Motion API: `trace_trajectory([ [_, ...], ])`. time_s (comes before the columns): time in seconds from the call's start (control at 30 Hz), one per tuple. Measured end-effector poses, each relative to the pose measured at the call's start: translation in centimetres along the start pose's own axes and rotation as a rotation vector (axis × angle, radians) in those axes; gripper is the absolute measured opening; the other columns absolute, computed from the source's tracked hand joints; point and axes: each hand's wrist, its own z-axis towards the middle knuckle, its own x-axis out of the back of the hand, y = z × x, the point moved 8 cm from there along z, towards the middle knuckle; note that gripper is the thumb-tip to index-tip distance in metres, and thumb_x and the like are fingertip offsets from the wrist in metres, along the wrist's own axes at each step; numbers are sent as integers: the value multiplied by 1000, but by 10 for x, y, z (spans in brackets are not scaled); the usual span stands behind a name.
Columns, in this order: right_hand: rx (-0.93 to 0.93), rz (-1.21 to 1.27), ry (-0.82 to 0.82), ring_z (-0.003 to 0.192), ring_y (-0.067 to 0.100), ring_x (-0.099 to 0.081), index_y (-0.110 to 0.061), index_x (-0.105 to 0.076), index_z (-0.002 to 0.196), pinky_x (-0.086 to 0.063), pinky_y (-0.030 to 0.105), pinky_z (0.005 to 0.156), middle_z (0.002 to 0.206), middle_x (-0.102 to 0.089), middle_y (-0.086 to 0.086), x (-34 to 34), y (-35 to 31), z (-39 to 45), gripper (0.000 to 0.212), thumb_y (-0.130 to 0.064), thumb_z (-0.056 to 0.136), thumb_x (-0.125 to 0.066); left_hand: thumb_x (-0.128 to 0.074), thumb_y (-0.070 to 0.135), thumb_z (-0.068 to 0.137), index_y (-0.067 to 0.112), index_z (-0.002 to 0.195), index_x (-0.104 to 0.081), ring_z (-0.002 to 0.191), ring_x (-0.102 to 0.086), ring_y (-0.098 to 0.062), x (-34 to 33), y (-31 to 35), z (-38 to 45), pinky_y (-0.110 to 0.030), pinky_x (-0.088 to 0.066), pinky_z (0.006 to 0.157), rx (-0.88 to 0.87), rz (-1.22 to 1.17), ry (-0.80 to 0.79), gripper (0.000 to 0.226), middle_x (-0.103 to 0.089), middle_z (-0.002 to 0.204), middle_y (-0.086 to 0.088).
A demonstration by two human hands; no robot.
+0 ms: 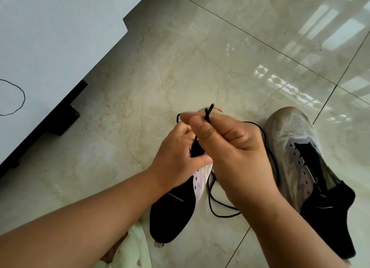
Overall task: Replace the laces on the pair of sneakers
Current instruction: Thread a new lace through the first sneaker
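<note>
Two grey-and-black sneakers lie on the tiled floor. The left sneaker (pixel 174 211) is under my hands, its toe mostly hidden. My left hand (pixel 176 157) grips its upper near the eyelets. My right hand (pixel 226 143) pinches one end of a thin black lace (pixel 209 112), whose tip sticks up above my fingers. The rest of that lace (pixel 222 204) loops on the floor between the shoes. The right sneaker (pixel 306 167) lies beside my right wrist with empty eyelets and its tongue open.
A white cabinet (pixel 50 47) on dark feet fills the upper left, and another black lace (pixel 19 96) lies curled on it. Pale green cloth (pixel 136 249) shows at the bottom edge. Glossy floor tiles (pixel 220 57) stretch beyond the shoes.
</note>
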Motion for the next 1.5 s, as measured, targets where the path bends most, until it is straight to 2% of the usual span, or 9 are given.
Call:
trace_trajectory([
  [0.13,53,195,-46,53,-6,-56,-4,-69,98,-41,6,53,48,-54,-20,-8,-29,0,19,-11,89,-54,-51,58,63,33,84,-42,93,-55,-36,0,-10,6,-46,-48,82,29,28,10,33,-51,91,-3],
  [0.37,-95,206,-7,45,5,-36,-10,-72,95,-37,10,52,49,-39,2,-2,-15,13,21,-22,86,-57,-61,51,65,23,90,-51,79,-58,-11,1,-17,6,-32,-49,75,69,-107,37,39,-60,81,8],
  [0.7,-285,301,169,56,9,-46,-15,-74,94,-44,17,61,67,-56,1,31,29,15,30,-33,74,-61,-66,56,67,31,99,-54,98,-58,-20,2,-23,5,-39,-49,89,148,-133,-9,43,-62,100,0],
  [0.9,-301,492,285,82,15,-63,-8,-66,94,-53,33,84,84,-68,2,60,37,28,23,-25,88,-51,-71,16,80,15,78,-71,80,-59,-6,19,-18,0,-11,-44,78,102,-209,27,3,-60,92,4],
  [0.97,-317,601,252,58,14,-57,-6,-63,94,-56,31,65,64,-55,2,61,40,28,24,-21,95,-45,-72,13,77,8,83,-73,74,-57,-5,24,-17,0,-11,-44,75,91,-186,40,8,-61,95,-1],
  [1.13,13,-550,-163,66,-2,-56,-19,-72,98,-42,10,61,78,-62,-9,30,24,19,16,-16,82,-68,-74,17,75,18,80,-72,65,-54,-1,26,-9,5,-12,-44,68,59,-114,82,5,-61,88,-2],
  [1.27,35,-1095,-375,88,16,-58,-26,-63,115,-47,32,75,100,-60,-5,4,41,12,29,-22,87,-56,-73,4,74,13,80,-73,71,-57,6,25,-10,2,-7,-42,70,68,-115,118,11,-60,88,1],
  [1.4,16,-1206,-336,84,24,-59,-18,-64,107,-47,37,73,96,-60,0,5,44,11,24,-20,92,-46,-74,5,73,6,88,-69,87,-58,-1,21,-10,-1,-9,-43,79,73,-48,60,15,-54,96,0],
  [1.5,66,-1028,-184,73,27,-58,-7,-69,90,-47,40,66,81,-62,7,15,35,13,16,-11,87,-54,-72,47,59,22,104,-58,108,-46,-10,9,-11,-6,-26,-39,96,86,160,-52,53,-39,111,11],
])
